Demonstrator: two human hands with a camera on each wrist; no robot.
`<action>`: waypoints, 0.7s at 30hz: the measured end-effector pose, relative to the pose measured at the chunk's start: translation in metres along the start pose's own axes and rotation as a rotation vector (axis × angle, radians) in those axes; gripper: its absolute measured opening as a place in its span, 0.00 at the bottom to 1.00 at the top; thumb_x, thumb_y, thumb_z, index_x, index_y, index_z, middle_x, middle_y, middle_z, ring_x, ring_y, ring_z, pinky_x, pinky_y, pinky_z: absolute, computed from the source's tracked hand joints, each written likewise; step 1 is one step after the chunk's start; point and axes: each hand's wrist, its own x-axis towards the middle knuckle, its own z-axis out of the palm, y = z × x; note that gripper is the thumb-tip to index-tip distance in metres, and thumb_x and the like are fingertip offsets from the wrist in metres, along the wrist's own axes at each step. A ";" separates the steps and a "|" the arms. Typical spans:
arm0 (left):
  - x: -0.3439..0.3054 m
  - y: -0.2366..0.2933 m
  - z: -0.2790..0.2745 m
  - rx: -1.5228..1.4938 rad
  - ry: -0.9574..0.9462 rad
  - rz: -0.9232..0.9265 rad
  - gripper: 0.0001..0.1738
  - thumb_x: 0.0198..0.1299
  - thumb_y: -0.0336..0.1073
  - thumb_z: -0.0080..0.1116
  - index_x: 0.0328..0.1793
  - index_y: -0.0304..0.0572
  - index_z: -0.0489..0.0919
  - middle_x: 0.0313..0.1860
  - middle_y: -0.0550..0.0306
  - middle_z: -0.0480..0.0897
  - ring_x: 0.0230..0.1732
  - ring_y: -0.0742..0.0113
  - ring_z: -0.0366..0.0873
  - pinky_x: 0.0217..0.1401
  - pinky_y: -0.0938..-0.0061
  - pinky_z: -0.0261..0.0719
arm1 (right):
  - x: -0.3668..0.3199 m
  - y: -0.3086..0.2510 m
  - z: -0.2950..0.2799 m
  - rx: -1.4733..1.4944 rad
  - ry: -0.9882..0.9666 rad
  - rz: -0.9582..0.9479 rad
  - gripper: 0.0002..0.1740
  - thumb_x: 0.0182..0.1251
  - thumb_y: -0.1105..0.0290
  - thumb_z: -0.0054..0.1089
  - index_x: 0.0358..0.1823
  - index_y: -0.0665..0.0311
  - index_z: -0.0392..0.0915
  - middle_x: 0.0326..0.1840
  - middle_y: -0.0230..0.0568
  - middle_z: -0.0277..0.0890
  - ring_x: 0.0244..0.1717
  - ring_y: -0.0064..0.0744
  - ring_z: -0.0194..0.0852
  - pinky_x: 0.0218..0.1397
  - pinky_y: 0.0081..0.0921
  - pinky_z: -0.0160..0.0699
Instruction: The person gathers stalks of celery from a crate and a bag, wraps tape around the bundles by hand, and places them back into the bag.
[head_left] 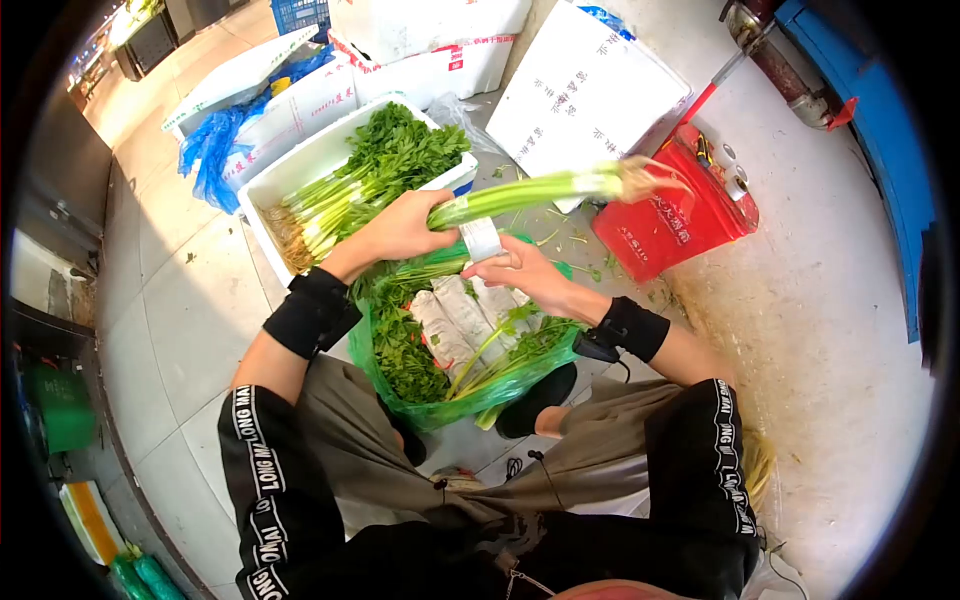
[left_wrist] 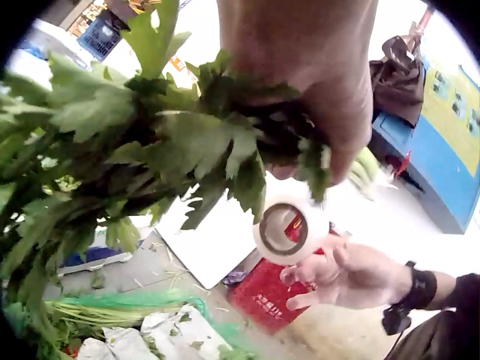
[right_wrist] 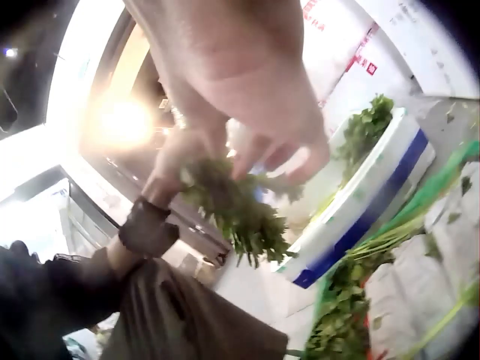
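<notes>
My left hand (head_left: 405, 228) grips a bunch of celery (head_left: 540, 192) near its leafy end, and the stalks run right to pale roots. A whitish band (head_left: 592, 183) shows near the root end. Just under the stalks, my right hand (head_left: 530, 275) holds a white roll of tape (head_left: 480, 238) in its fingers. The roll's open core faces the left wrist camera, with curled fingers (left_wrist: 304, 277) below it. Celery leaves (left_wrist: 172, 142) fill much of that view. The right wrist view is blurred, with leaves (right_wrist: 240, 217) below the hands.
A white foam box (head_left: 265, 185) of celery stands ahead. Between my feet sits a green plastic bag (head_left: 470, 405) holding leafy greens and paper-wrapped bundles (head_left: 450, 325). At right are a red box (head_left: 680, 215) and a wall; more foam boxes (head_left: 420, 70) stand behind.
</notes>
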 end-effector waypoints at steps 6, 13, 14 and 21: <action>0.002 0.008 0.019 0.408 0.119 -0.369 0.32 0.50 0.39 0.66 0.63 0.42 0.73 0.40 0.39 0.84 0.46 0.41 0.82 0.49 0.52 0.79 | -0.002 -0.013 0.028 -0.125 0.249 0.146 0.30 0.64 0.58 0.71 0.64 0.61 0.71 0.46 0.31 0.80 0.48 0.23 0.75 0.52 0.28 0.73; 0.006 -0.010 0.042 0.440 0.211 -0.371 0.28 0.51 0.42 0.65 0.59 0.41 0.77 0.44 0.36 0.84 0.48 0.39 0.82 0.50 0.50 0.79 | -0.025 -0.019 0.033 -0.192 0.416 -0.045 0.24 0.62 0.58 0.71 0.53 0.66 0.78 0.45 0.33 0.80 0.44 0.21 0.74 0.47 0.23 0.72; 0.003 -0.009 0.048 0.430 0.247 -0.354 0.27 0.51 0.42 0.65 0.58 0.40 0.77 0.43 0.36 0.84 0.47 0.38 0.82 0.49 0.49 0.79 | -0.026 -0.022 0.041 -0.198 0.417 -0.085 0.27 0.61 0.58 0.71 0.57 0.67 0.77 0.47 0.35 0.80 0.45 0.23 0.75 0.49 0.24 0.73; -0.005 0.004 0.072 0.467 0.122 -0.289 0.16 0.52 0.35 0.60 0.46 0.35 0.76 0.36 0.37 0.84 0.41 0.39 0.83 0.45 0.47 0.80 | -0.018 -0.046 0.035 -0.181 0.354 -0.381 0.33 0.63 0.60 0.70 0.66 0.69 0.71 0.52 0.34 0.79 0.57 0.25 0.73 0.59 0.25 0.71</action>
